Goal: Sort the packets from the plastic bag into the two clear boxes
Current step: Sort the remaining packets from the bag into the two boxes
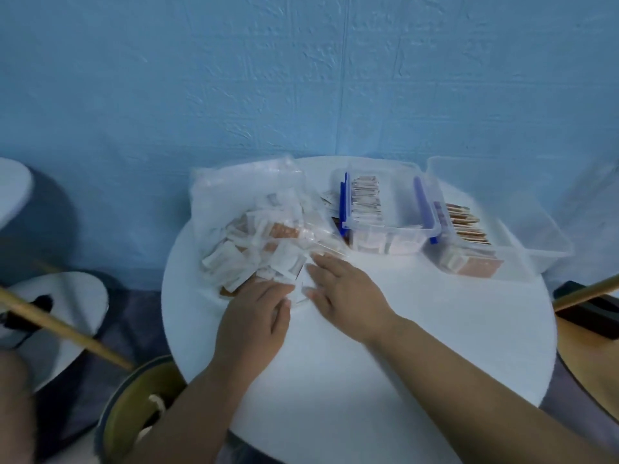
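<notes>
A clear plastic bag (234,185) lies open at the table's far left, with a heap of white and brown packets (254,246) spilling out of it. My left hand (254,316) lies flat at the heap's near edge, fingers straight on the packets. My right hand (338,289) is just to its right, fingers spread, touching a white packet (303,279) between the two hands. A clear box with blue clips (385,209) holds a row of packets at the far middle. A second clear box (475,242) to its right holds brown packets.
The round white table (368,380) carries everything; its near half is bare. A blue wall stands close behind. Wooden sticks (60,329) cross at the left and right edges. A round basket (140,413) sits below the table's left rim.
</notes>
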Demonstrator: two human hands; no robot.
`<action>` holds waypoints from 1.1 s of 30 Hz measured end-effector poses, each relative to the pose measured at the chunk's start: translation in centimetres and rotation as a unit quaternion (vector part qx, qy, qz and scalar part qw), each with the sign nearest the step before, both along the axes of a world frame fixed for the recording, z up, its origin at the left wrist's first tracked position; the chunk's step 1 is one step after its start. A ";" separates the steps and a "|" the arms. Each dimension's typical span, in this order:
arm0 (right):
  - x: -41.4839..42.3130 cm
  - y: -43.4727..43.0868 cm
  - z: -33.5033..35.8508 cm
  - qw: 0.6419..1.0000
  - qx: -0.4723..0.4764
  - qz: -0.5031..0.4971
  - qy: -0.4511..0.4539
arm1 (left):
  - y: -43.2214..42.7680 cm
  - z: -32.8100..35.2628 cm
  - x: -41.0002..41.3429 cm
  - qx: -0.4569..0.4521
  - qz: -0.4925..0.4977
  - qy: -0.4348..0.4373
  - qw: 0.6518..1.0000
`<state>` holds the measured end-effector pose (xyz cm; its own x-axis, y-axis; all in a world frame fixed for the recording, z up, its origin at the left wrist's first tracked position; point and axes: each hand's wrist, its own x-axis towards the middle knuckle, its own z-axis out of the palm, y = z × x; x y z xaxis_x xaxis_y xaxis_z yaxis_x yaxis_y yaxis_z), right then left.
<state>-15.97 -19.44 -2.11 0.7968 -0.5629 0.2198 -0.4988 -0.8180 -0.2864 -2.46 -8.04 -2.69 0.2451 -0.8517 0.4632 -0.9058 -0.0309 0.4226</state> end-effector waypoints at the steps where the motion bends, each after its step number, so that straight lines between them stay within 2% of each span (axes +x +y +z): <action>1: 0.3 0.0 0.4 1.000 0.021 -0.008 -0.004 | 0.1 0.1 0.1 -0.005 0.003 0.003 1.000; 4: 0.8 0.4 0.4 0.999 0.003 -0.033 0.005 | 0.1 0.1 0.4 0.024 0.030 -0.017 0.999; 7: 0.6 0.4 -0.2 0.998 0.037 -0.048 -0.027 | -0.3 -0.1 0.6 0.073 0.041 -0.029 0.996; 11: 0.3 0.7 -0.1 0.993 0.066 -0.080 -0.063 | -0.6 0.3 0.4 0.094 0.070 0.017 0.993; 16: 0.9 0.1 1.1 0.987 0.123 -0.098 -0.030 | -1.5 0.9 0.7 0.131 0.089 0.038 0.987; 19: 1.2 -0.5 1.8 0.981 0.155 -0.104 -0.051 | -1.1 1.1 0.5 0.080 0.097 0.134 0.983; 23: 1.3 -0.8 2.6 0.971 0.190 -0.114 -0.086 | -0.4 1.2 0.1 0.028 0.124 0.264 0.956; 28: 0.9 -1.5 3.1 0.963 0.234 -0.118 -0.071 | -0.1 1.6 0.2 -0.007 0.157 0.308 0.938; 30: 0.4 -1.4 3.7 0.953 0.266 -0.104 -0.102 | -0.1 1.8 0.0 -0.013 0.164 0.320 0.933; 33: 0.4 -0.4 4.7 0.897 0.384 -0.084 -0.204 | -0.2 1.8 0.1 -0.016 0.160 0.329 0.931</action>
